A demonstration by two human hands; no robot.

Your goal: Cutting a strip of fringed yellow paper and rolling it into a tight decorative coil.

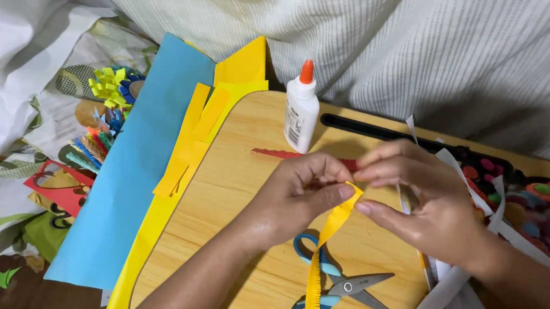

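Rolling looks barely begun: left hand [298, 194] and right hand [412, 195] both pinch the top of a fringed yellow paper strip [327, 240], most hanging unrolled toward the near scissors [337, 285].

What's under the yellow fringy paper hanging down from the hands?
Blue-handled scissors lie open on the wooden board beneath the yellow strip. The strip covers part of the handles.
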